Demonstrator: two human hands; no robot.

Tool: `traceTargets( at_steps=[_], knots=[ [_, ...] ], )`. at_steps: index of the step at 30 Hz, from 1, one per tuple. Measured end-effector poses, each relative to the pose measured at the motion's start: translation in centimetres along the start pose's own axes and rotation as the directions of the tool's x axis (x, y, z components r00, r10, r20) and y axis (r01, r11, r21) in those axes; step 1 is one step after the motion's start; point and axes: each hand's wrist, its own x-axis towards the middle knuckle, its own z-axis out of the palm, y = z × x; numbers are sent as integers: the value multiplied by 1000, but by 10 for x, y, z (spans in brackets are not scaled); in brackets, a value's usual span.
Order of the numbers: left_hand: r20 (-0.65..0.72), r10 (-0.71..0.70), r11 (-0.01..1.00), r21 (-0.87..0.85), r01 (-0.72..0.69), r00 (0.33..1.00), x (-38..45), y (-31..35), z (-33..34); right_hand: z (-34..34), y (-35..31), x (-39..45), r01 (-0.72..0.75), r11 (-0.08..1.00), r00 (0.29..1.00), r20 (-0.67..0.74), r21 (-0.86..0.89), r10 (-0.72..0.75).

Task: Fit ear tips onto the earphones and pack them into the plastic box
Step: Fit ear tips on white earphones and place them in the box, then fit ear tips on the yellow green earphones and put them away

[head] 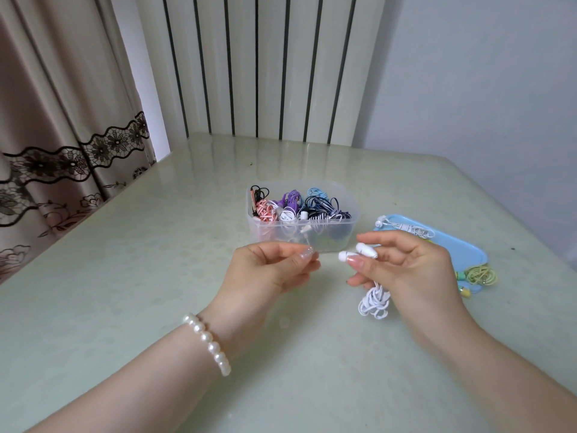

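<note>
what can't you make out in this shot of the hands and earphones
Head view only:
- Whatever the left hand pinches: covered by its fingertips, too small to tell.
- Whether the white earbuds in the right hand carry ear tips: too small.
- Lower plastic box contents: blurred by its frosted wall.
- Yellow-green earphones on the blue tray: partly behind the right hand.

**A:** where's the cam sitting?
**B:** just one, head-worn, wide-angle, looking forward and down over the pale green glossy table [131,276]
**A:** how close?
**B:** near, both forearms come in from the bottom edge, the white ribbed wall panel [265,64] bows at the top, no second view
</note>
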Motion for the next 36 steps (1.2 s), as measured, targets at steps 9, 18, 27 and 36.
traceTargets(
  at_steps=[9,18,27,36],
  knots=[
    [52,185,855,485,-187,981,19,-4,-20,34,-62,90,-156,958,987,83,242,140],
    [99,155,771,610,-183,983,24,-10,-28,88,-27,130,-270,956,962,79,116,262],
    [129,176,703,677,-217,976,23,-15,-26,65,-19,133,89,717,994,112,-692,-16],
    [133,220,666,704,-249,966,22,-17,-27,25,-30,120,172,669,984,152,-723,-89]
  ],
)
